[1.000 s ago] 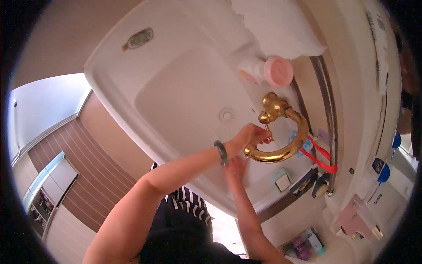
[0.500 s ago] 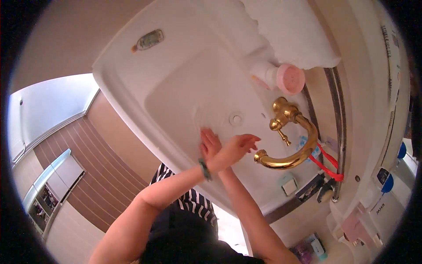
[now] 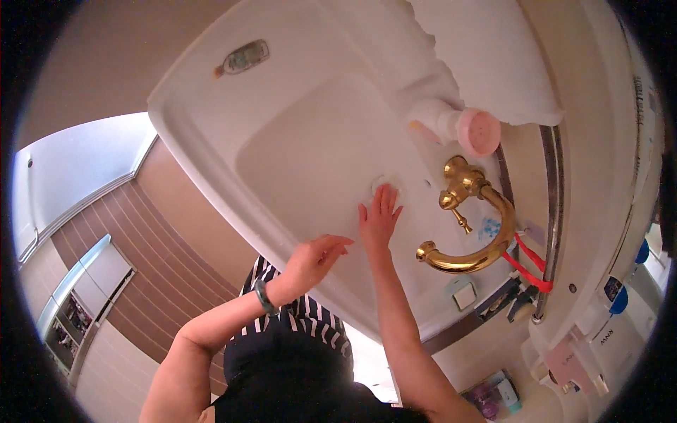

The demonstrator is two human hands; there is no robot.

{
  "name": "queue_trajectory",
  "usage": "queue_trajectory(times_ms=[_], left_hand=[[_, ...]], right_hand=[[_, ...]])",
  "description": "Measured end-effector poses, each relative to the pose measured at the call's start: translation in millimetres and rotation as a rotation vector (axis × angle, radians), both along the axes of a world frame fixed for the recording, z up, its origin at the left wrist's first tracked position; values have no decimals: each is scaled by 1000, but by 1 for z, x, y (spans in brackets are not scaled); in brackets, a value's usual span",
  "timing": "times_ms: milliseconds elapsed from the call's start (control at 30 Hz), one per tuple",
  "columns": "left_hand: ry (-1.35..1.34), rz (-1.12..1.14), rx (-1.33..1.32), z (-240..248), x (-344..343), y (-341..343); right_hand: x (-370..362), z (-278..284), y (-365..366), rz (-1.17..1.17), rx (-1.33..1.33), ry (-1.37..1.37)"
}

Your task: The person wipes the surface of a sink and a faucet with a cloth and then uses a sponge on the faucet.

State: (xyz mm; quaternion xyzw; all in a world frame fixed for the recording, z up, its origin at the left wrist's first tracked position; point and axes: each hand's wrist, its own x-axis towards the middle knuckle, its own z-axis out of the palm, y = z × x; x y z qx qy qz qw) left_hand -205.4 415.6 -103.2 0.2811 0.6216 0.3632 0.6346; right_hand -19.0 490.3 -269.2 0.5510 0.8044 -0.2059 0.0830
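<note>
Inside the white sink [image 3: 303, 141], my right hand [image 3: 379, 217] stretches out flat with its fingers apart. Its fingertips lie at the round drain [image 3: 384, 185] and partly hide it. My left hand [image 3: 317, 259] hangs over the sink's near edge, holding nothing, its fingers loosely extended toward the right. A dark green bangle [image 3: 265, 297] circles the left wrist. To the right of my right hand curves the brass faucet [image 3: 458, 262], its spout end near my right wrist. No stream of water shows from the spout.
A clear bottle [image 3: 245, 58] lies on the sink's left ledge. A pink-topped white pump bottle [image 3: 479, 132] stands behind the basin, near a white towel [image 3: 493, 63]. A soap dish [image 3: 462, 292] and a red strap [image 3: 530, 264] are right of the faucet.
My hands have come apart and my forearms no longer cross. The left hand has drawn back toward the sink's near edge, while the right hand has moved right and away to the drain.
</note>
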Motion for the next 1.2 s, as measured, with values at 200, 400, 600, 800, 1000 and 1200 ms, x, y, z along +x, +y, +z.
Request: queue_trajectory(times_ms=[200,400,600,800,1000,1200], left_hand=[[62,65,70,9,-18,7],[184,21,117,16,-38,1],[375,96,151,19,-71,-2],[643,47,301,9,-110,20],[1114,188,376,-10,-187,12],[1284,234,394,-41,-204,32]], right_hand=[[0,1,8,62,-23,-115],[21,30,-65,-31,-237,-84],[-52,35,-65,185,-391,305],[-138,-8,75,167,172,308],[-131,-2,-30,-121,-213,304],[-196,23,9,205,-285,689]])
